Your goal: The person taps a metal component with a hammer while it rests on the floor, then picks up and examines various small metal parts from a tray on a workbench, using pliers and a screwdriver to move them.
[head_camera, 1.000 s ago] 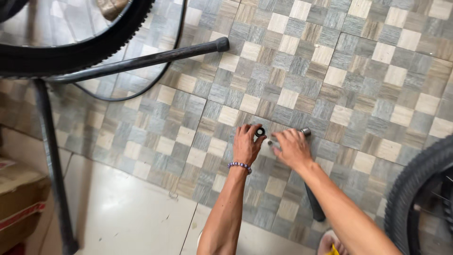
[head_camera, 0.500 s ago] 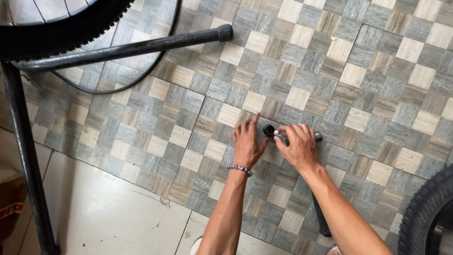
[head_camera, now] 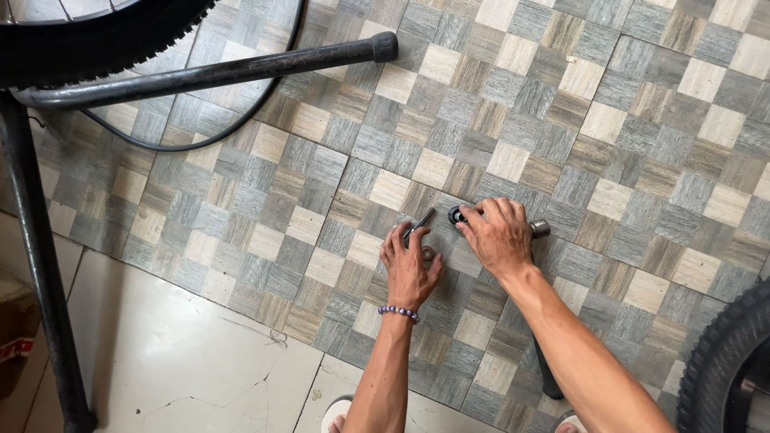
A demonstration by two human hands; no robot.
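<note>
My left hand [head_camera: 411,266], with a bead bracelet at the wrist, holds a thin dark metal rod [head_camera: 419,224] that sticks up from its fingers over the checkered tile floor [head_camera: 561,120]. A small round metal part [head_camera: 428,254] lies by its thumb. My right hand [head_camera: 497,234] is closed over a short metal cylinder; a black round end [head_camera: 456,214] shows on its left and a grey metal end [head_camera: 541,228] on its right. A black handle [head_camera: 545,373] lies on the floor under my right forearm.
A black stand's tube [head_camera: 216,74] with a capped end crosses the upper left above its upright leg [head_camera: 40,265]. A knobby tyre [head_camera: 88,48] fills the top left and another tyre [head_camera: 718,361] the bottom right. A black cable [head_camera: 200,140] curves on the tiles. A cardboard box [head_camera: 14,337] sits at the left edge.
My left hand has picked the thin rod up from beside the cylinder and drawn back slightly toward me. My right hand stays on the cylinder. The view has shifted a little.
</note>
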